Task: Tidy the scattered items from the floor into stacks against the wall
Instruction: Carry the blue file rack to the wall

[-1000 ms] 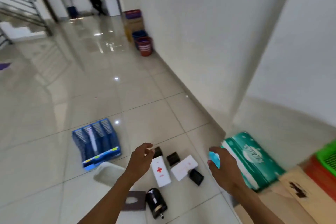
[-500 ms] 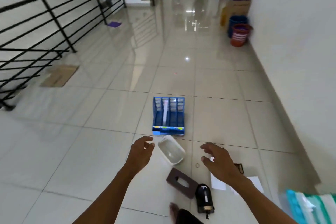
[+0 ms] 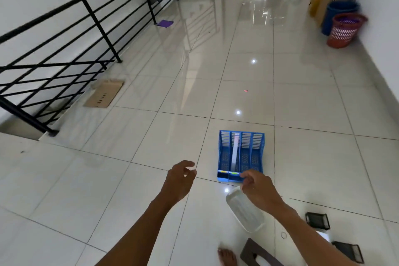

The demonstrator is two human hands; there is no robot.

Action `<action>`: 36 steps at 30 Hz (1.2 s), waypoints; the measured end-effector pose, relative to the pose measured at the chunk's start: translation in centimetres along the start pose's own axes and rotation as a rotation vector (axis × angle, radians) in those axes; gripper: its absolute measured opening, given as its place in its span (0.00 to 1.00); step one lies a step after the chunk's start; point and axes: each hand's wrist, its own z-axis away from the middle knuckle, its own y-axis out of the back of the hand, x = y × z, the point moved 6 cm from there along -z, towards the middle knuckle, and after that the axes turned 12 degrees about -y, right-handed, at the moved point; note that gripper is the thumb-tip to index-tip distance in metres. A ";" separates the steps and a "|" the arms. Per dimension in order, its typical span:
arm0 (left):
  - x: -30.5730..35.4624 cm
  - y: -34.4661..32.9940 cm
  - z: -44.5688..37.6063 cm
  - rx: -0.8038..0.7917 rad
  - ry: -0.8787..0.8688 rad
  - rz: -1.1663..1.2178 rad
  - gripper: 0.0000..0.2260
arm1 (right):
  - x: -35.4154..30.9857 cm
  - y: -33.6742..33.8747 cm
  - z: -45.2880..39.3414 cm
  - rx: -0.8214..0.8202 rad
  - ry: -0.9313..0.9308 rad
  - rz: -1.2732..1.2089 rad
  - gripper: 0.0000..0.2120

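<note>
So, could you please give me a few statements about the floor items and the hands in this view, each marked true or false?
1. The blue file rack lies flat on the floor tiles. True.
2. The right hand holds the white tray. False: the tray lies on the floor and the hand holds nothing.
3. The left hand is empty. True.
4. The red laundry basket stands in the middle of the floor. False: it stands by the right wall, beside a blue bin.
5. A flattened piece of cardboard lies near the black railing. True.
</note>
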 end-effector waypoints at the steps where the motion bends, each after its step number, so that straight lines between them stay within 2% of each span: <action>1: 0.1 0.7 -1.4 0.004 -0.002 0.003 0.07 | -1.0 -0.1 -1.1 -0.003 -0.004 0.014 0.10; 6: -1.7 2.8 -9.4 -0.043 0.039 0.040 0.07 | -5.5 -0.4 -8.0 -0.018 -0.053 0.051 0.10; 11: -4.2 3.9 -18.8 -0.162 0.080 0.057 0.09 | -9.2 -0.4 -16.3 0.009 -0.109 0.090 0.11; 19: -1.4 8.3 -38.8 -0.365 -0.049 0.009 0.11 | -15.6 0.3 -29.6 0.090 -0.318 -0.058 0.12; 23: 1.2 9.5 -48.1 -0.389 -0.137 -0.063 0.11 | -16.9 1.1 -34.3 0.151 -0.453 -0.145 0.11; 27: 3.2 7.5 -56.5 -0.511 -0.180 -0.081 0.11 | -16.4 2.0 -39.7 0.197 -0.572 -0.254 0.12; 31: 4.3 4.0 -64.2 -0.604 -0.227 -0.149 0.12 | -15.6 2.7 -45.7 0.258 -0.661 -0.355 0.09; 33: 4.9 3.0 -66.4 -0.621 -0.251 -0.193 0.12 | -15.0 3.0 -47.4 0.303 -0.707 -0.410 0.07; 36: 5.4 -0.1 -69.5 -0.764 -0.240 -0.245 0.13 | -14.0 2.5 -49.6 0.300 -0.818 -0.497 0.09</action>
